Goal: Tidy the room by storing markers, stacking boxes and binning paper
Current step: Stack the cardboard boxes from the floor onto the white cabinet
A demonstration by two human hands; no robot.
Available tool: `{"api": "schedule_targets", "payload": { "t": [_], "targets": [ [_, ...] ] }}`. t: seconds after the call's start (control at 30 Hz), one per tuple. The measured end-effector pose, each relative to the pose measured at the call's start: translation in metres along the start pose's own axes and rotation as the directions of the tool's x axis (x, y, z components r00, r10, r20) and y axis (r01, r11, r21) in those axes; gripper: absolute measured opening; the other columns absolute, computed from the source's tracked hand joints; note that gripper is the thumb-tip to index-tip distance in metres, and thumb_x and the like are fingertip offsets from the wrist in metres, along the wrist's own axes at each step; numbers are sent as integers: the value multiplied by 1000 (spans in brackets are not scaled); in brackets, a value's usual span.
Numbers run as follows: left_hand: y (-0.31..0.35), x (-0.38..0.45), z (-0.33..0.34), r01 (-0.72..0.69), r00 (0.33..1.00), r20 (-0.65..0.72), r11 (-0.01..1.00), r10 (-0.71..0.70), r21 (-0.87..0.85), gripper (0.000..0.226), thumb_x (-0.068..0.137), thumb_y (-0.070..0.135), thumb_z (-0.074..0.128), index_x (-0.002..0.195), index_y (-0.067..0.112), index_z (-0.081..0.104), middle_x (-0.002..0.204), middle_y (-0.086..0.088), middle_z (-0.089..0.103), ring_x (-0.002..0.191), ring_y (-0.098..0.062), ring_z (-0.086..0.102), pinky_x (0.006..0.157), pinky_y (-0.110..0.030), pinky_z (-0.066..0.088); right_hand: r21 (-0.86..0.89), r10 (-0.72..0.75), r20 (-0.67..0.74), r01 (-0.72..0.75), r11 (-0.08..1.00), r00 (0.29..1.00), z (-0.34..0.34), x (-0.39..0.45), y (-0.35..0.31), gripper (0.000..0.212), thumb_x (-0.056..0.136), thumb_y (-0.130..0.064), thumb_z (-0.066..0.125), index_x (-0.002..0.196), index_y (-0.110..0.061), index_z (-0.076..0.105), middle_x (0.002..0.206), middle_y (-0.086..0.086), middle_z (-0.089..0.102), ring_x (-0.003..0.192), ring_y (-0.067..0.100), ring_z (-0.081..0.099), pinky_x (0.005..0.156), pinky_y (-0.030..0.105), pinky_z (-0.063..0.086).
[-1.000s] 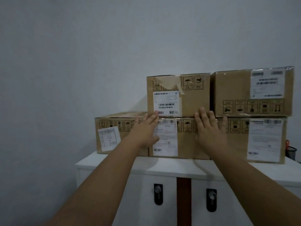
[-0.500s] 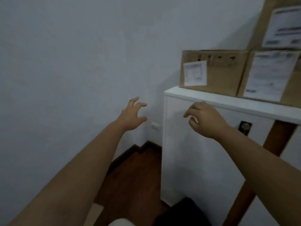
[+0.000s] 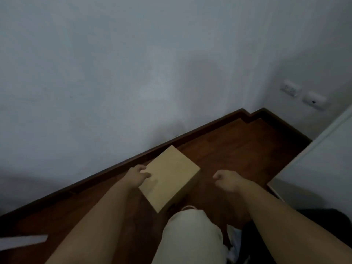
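Note:
A plain brown cardboard box [image 3: 171, 178] lies on the dark wooden floor [image 3: 238, 149], close to the skirting board. My left hand [image 3: 138, 175] is at the box's left edge, with fingers laid over its top face and curled around the side. My right hand [image 3: 227, 181] hovers to the right of the box, loosely curled, holding nothing and not touching it. No markers are in view.
A white cabinet [image 3: 323, 168] stands at the right edge. Two wall sockets [image 3: 290, 90] sit low on the grey wall. A pale paper strip [image 3: 22, 241] lies on the floor at lower left. My knee in light trousers [image 3: 190, 235] is just below the box.
My view has swung from the stacked boxes on the cabinet down to the floor. Both hands have dropped, and the left one has come onto the box on the floor.

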State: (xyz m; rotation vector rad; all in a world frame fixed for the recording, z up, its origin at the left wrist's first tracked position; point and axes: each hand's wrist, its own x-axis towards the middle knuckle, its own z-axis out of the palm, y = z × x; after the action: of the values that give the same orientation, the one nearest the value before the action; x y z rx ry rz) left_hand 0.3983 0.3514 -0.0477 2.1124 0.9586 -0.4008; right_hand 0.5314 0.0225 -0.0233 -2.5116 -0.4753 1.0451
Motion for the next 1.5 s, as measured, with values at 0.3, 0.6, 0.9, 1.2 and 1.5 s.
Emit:
{"api": "schedule_targets", "payload": {
  "t": [0.3, 0.6, 0.9, 1.2, 1.5],
  "targets": [
    [-131, 135, 32, 135, 989, 25, 966, -144, 221, 89, 64, 67, 60, 139, 21, 50, 142, -9, 52, 125, -30, 52, 106, -49, 43, 101, 83, 279, -115, 988, 957, 142, 106, 15, 34, 91, -30, 54, 123, -19, 61, 127, 4, 61, 104, 20, 61, 91, 29, 49],
    [-137, 161, 55, 229, 972, 2, 958, -233, 174, 107, 69, 59, 76, 154, 19, 24, 157, -10, 29, 142, -36, 31, 115, -51, 29, 591, 198, 324, -361, 721, 925, 197, 146, 5, 38, 97, -11, 53, 134, -2, 53, 136, 16, 55, 105, 22, 58, 77, 21, 49],
    [-134, 143, 81, 332, 943, 27, 926, -333, -179, 67, 73, 51, 76, 128, 25, 47, 142, -7, 36, 128, -30, 39, 105, -44, 37, 691, 296, 420, -514, 508, 858, 209, 166, -20, 25, 91, -16, 60, 107, 1, 70, 114, 18, 68, 106, 31, 63, 96, 41, 48],
    [-41, 105, 73, -148, 987, -113, 921, 115, -359, 43, 82, 41, 74, 119, 31, 55, 119, 13, 59, 110, -14, 59, 90, -36, 53, 979, 327, 203, -184, -89, 923, 165, 142, -3, 39, 90, -20, 60, 129, -22, 61, 124, 9, 67, 109, 30, 66, 85, 45, 57],
    [129, 33, 6, -448, 872, -91, 710, 481, -543, 60, 76, 53, 62, 134, 46, 50, 129, 3, 61, 107, -15, 67, 89, -36, 54, 974, 140, -221, 225, -8, 965, -16, 34, -20, 42, 87, -28, 61, 127, -18, 58, 120, 12, 69, 109, 33, 67, 93, 55, 50]
  ]
}}
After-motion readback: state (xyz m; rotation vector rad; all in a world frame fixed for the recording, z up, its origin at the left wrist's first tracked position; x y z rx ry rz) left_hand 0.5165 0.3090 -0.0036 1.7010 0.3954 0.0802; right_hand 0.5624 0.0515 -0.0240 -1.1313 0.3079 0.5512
